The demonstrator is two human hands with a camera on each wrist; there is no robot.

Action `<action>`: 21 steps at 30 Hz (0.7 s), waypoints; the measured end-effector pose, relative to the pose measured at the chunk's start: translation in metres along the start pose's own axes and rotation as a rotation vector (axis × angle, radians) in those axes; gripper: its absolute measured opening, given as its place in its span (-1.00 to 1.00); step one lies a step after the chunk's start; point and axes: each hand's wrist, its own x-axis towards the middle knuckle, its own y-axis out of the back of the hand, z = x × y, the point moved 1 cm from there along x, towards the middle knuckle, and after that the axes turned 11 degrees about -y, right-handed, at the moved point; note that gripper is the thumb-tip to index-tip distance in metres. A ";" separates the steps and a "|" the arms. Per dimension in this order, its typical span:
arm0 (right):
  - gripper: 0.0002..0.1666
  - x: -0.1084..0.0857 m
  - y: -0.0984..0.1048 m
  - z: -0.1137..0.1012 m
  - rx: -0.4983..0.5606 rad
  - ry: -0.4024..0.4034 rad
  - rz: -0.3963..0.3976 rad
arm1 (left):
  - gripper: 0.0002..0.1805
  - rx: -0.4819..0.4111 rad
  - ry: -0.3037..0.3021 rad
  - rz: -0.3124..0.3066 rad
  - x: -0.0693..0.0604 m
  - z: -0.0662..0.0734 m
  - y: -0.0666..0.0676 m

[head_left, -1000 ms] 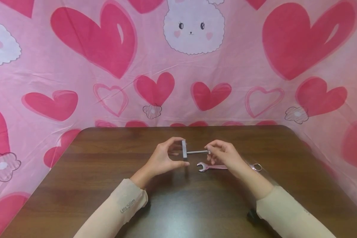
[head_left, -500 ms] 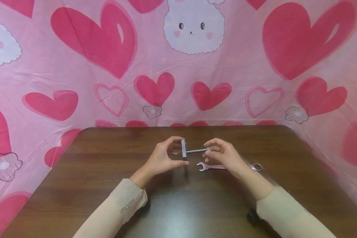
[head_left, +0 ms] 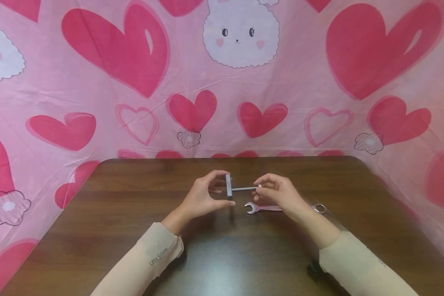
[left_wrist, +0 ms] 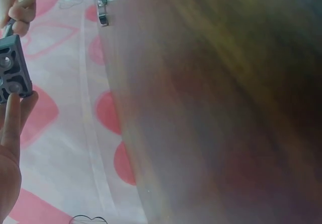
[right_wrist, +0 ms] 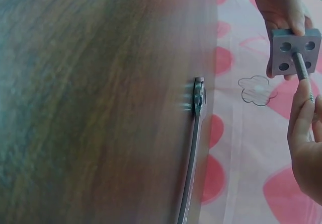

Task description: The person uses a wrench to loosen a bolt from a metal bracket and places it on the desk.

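Note:
Above the table my left hand point(head_left: 201, 197) holds a square grey plate point(head_left: 229, 187) by its edges, between thumb and fingers. In the right wrist view, round holes show near the corners of the plate point(right_wrist: 287, 58), and a threaded bolt point(right_wrist: 301, 69) stands out from its middle. The left wrist view shows the ribbed other face of the plate point(left_wrist: 15, 68). My right hand point(head_left: 279, 191) pinches the far end of the bolt point(head_left: 243, 189) between thumb and fingers. Those fingertips partly hide the bolt's end. How deep the bolt sits in the plate cannot be seen.
A combination wrench point(head_left: 266, 208) lies on the brown wooden table point(head_left: 222, 242) beneath my right hand, partly hidden by the wrist. Behind the table hangs a pink cloth point(head_left: 222, 82) with hearts and a white animal face.
My right fingers have shifted their hold at the bolt's end; the bolt and plate rose slightly, then came down again. My left hand has kept its grip. The wrench has not moved.

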 end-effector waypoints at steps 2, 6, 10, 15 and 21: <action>-0.65 -0.001 0.000 0.000 -0.004 -0.001 0.001 | -0.19 -0.005 0.004 0.007 0.000 0.000 0.000; -0.65 -0.002 0.001 0.000 0.009 0.003 -0.003 | -0.19 -0.006 0.012 0.012 -0.001 0.000 0.001; -0.64 -0.003 0.001 0.001 0.010 0.002 0.001 | -0.19 0.006 0.011 -0.010 -0.003 -0.001 0.003; -0.63 -0.003 0.000 0.001 0.021 -0.001 -0.031 | -0.18 0.139 -0.016 -0.040 -0.007 -0.003 0.008; -0.65 -0.002 -0.001 0.004 0.041 0.003 -0.087 | -0.16 0.220 0.000 -0.060 -0.015 -0.001 0.018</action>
